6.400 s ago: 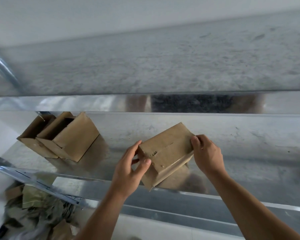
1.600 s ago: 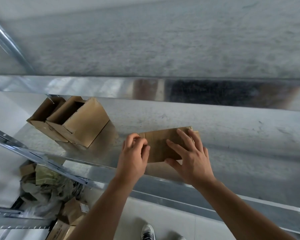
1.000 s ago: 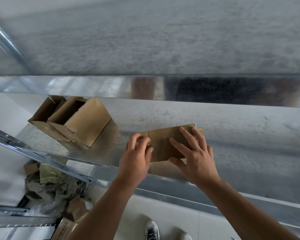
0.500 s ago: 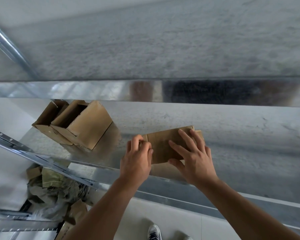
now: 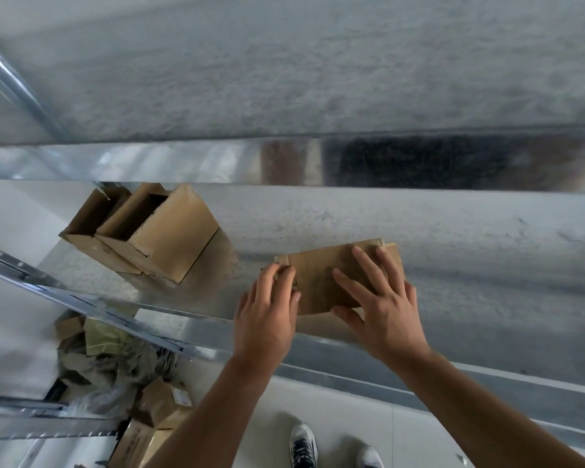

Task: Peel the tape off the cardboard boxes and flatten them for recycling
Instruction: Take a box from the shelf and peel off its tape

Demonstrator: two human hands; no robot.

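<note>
On the galvanised shelf (image 5: pixel 470 265), your flattened cardboard box (image 5: pixel 321 275) lies long axis left-right; right hand (image 5: pixel 382 309) presses spread, left hand (image 5: pixel 267 315) pinches its end.

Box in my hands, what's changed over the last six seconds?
The box, held up in both hands before, now lies flattened on the shelf. The right hand presses flat on it; the left hand curls at its left end. The two open boxes stayed put.

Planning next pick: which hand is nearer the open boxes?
Left. The left hand sits right of the open boxes; the right hand, on the flattened box, is farther right.
</note>
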